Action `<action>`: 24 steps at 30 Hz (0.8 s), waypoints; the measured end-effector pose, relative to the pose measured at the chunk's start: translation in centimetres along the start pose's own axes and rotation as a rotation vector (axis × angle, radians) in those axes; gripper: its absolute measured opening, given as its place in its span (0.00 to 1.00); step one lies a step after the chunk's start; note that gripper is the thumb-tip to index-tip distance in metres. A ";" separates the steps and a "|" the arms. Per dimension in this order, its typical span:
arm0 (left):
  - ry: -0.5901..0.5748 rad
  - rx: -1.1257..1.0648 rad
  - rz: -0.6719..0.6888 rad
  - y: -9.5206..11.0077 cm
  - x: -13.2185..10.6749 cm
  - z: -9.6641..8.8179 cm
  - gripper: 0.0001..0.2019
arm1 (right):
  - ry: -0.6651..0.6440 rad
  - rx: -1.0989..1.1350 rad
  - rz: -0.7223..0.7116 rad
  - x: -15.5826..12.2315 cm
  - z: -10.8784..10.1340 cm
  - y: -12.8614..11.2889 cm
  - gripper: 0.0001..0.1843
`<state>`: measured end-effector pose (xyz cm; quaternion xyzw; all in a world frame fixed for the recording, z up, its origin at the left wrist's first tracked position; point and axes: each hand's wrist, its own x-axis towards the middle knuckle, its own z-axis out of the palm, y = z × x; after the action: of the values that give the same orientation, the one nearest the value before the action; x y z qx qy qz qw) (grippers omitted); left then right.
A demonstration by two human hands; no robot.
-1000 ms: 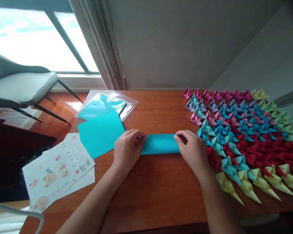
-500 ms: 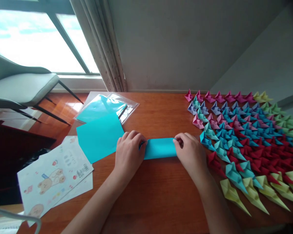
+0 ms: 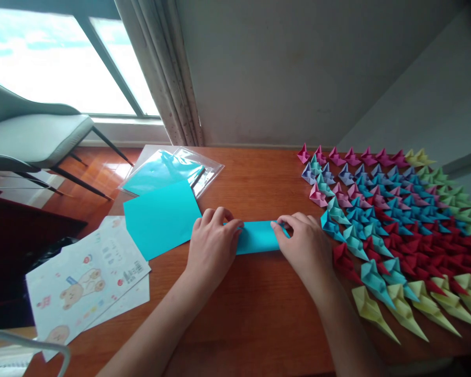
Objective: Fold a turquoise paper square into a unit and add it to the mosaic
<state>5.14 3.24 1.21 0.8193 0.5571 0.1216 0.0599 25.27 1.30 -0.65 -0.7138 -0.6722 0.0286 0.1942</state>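
A folded strip of blue origami paper (image 3: 258, 237) lies on the wooden table between my two hands. My left hand (image 3: 215, 235) pinches its left end, thumb and fingers meeting along the upper edge. At the other end my right hand (image 3: 302, 238) has thumb and forefinger closed on the upper right corner. Both ends of the strip are partly covered by my fingers. Just left of my left hand lies a flat blue sheet of paper (image 3: 160, 220), its right corner close to the knuckles.
Many folded paper boats (image 3: 408, 230) in several colours stand in rows on the right. A clear plastic packet (image 3: 208, 175) with blue paper lies at the back left, and bear-printed sheets (image 3: 90, 283) at the front left. A chair (image 3: 35, 136) stands by the window.
Both thumbs and fingertips have shifted inward along the strip's upper edge, the left one to the right and the right one to the left. The strip stays in place.
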 end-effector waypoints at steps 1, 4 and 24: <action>0.004 0.018 0.001 0.1 -0.1 0.0 0.08 | 0.004 -0.038 0.004 -0.1 0.0 -0.3 0.08; 0.009 0.066 0.007 0.6 -0.3 0.0 0.07 | -0.001 -0.119 0.007 -0.1 0.0 -1.1 0.07; -0.038 0.143 0.106 3.6 -1.2 0.3 0.09 | -0.031 -0.260 -0.090 -2.1 -1.0 -5.0 0.07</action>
<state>8.06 0.75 1.59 0.8520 0.5190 0.0689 0.0053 20.63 -0.87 1.37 -0.7015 -0.7046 -0.0565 0.0911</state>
